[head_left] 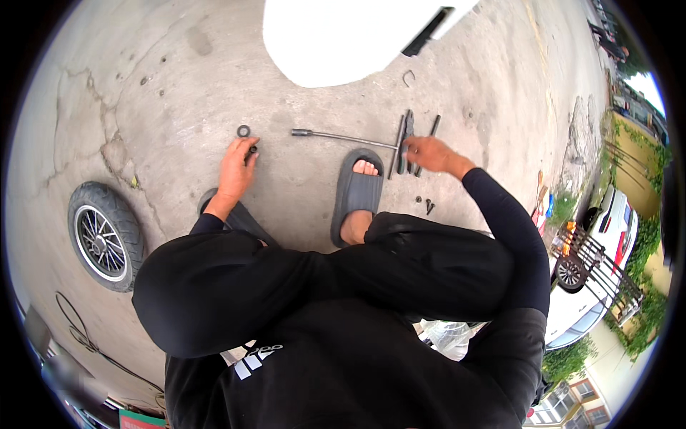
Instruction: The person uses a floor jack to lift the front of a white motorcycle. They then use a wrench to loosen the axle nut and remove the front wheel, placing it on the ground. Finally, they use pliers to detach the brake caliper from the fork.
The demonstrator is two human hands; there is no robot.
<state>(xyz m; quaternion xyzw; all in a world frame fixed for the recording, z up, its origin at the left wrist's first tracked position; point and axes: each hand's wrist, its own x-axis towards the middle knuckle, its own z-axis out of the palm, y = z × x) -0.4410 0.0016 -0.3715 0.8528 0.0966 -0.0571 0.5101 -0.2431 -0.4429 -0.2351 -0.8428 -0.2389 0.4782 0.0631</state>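
My left hand (236, 170) is closed in a pinch on a small dark round piece with a hole, like a nut or bushing (253, 149). Just beyond its fingertips a dark ring (244, 131) lies on the concrete. My right hand (431, 155), slightly blurred, has its fingers bunched over a row of tools; whatever they hold is hidden. Under and beside them lie dark-handled pliers (409, 125) and a dark rod (435, 127). A long T-handle socket wrench (343, 136) stretches left from there, its socket end toward my left hand.
Several small bolts (429, 206) lie below the tools, near my right sandal (359, 189). A spoked wheel with a tyre (107, 236) rests at the left. A white panel (336, 43) fills the far middle, with a bent wire clip (409, 78) below it. Parked white car (593, 286) at right.
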